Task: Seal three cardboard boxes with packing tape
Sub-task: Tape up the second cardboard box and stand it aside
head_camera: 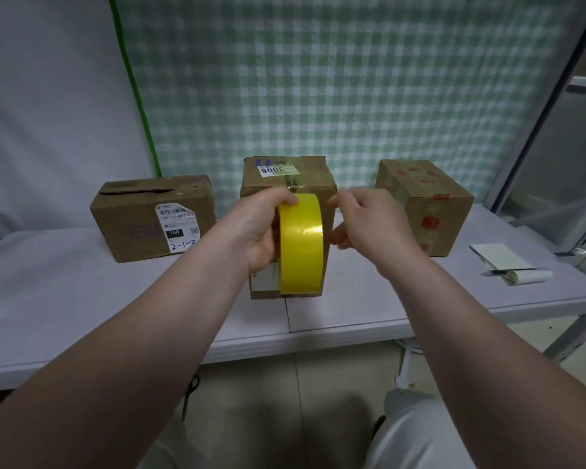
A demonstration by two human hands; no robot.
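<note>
Three cardboard boxes stand in a row on the white table (pixel 82 299): a left box (pixel 139 218) with a shipping label and a loose top flap, a middle box (pixel 286 176) labelled 3006, and a right box (pixel 427 204) with red prints. A yellow roll of packing tape (pixel 301 245) is held upright in front of the middle box. My left hand (pixel 257 228) grips the roll from its left side. My right hand (pixel 362 220) touches the roll's right edge with curled fingers; whether it pinches a tape end is hidden.
Folded white paper and a small paper roll (pixel 511 269) lie at the table's right end. Scissors (pixel 191 394) lie on the floor under the table edge. A checked green curtain hangs behind; a metal frame stands at the right.
</note>
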